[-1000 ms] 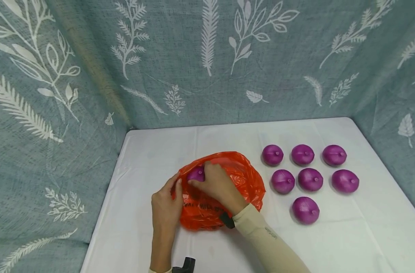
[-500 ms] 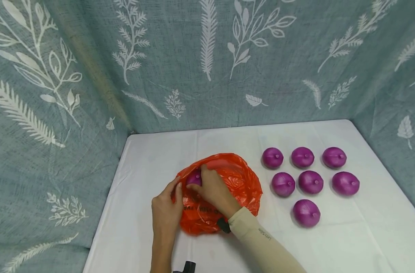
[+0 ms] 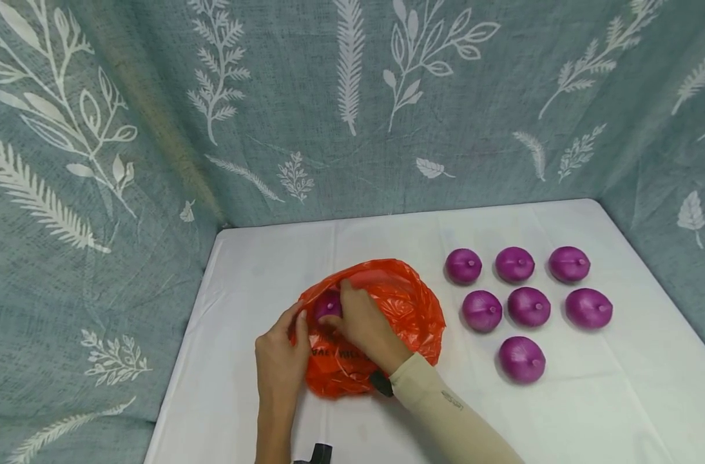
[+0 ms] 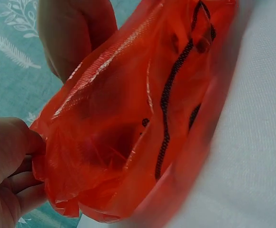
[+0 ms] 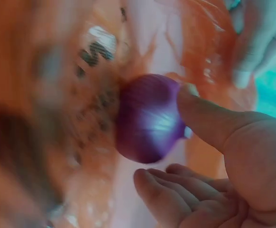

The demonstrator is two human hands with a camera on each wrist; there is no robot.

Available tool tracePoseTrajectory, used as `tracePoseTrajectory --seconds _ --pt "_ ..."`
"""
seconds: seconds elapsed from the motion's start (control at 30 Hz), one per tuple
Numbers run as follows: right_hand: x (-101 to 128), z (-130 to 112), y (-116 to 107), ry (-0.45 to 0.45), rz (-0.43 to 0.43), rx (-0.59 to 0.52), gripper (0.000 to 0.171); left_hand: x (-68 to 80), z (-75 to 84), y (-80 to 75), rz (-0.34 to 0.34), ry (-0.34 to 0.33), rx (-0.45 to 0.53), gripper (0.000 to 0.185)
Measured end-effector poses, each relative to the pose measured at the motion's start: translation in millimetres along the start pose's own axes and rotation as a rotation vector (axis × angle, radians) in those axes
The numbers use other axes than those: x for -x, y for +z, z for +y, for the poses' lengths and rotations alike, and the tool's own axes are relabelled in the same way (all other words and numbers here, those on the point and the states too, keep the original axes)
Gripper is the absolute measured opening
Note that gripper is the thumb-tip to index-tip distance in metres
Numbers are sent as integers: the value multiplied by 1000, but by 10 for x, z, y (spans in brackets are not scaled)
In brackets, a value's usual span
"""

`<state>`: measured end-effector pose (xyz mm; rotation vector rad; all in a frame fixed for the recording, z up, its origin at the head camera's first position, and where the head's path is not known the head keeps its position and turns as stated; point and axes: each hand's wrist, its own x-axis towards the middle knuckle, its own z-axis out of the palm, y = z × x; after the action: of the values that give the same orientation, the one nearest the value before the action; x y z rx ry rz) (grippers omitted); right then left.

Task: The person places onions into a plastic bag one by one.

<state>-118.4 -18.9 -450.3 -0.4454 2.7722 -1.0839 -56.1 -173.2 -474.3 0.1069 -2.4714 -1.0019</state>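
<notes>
A red plastic bag (image 3: 419,309) with dark lettering lies on its side on the white table, its mouth held wide. My left hand (image 3: 281,354) pinches the left rim of the bag; in the left wrist view its fingers (image 4: 31,187) grip the crumpled edge. Inside the mouth is my right hand (image 3: 368,325), beside a purple onion (image 3: 327,304). The right wrist view shows this onion (image 5: 150,118) with the thumb (image 5: 207,116) right at its side. The other fingers (image 5: 164,194) are spread apart from it, below a small gap.
Several more purple onions (image 3: 528,307) stand in loose rows on the right of the table (image 3: 260,264), one of them (image 3: 521,359) nearer the front. A green curtain (image 3: 306,77) with white leaf prints hangs behind and at both sides.
My right hand has moved slightly down and left into the bag with the onion, and its fingers have come away from it. The left hand keeps its grip on the rim.
</notes>
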Motion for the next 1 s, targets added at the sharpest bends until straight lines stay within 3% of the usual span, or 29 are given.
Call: tracePoseTrajectory --seconds 0.23,0.4,0.67,1.0 --pt "119 -111 -318 -9 -18 -22 59 -4 -1 -14 11 15 1 29" --pt "201 -167 -628 -50 28 -59 58 -8 1 -17 18 13 1 29" --pt "378 -83 -1265 -79 247 -91 52 -3 35 -8 16 -4 -1 30" --pt "642 289 -2029 -35 580 -170 54 -20 38 17 21 26 -1 27"
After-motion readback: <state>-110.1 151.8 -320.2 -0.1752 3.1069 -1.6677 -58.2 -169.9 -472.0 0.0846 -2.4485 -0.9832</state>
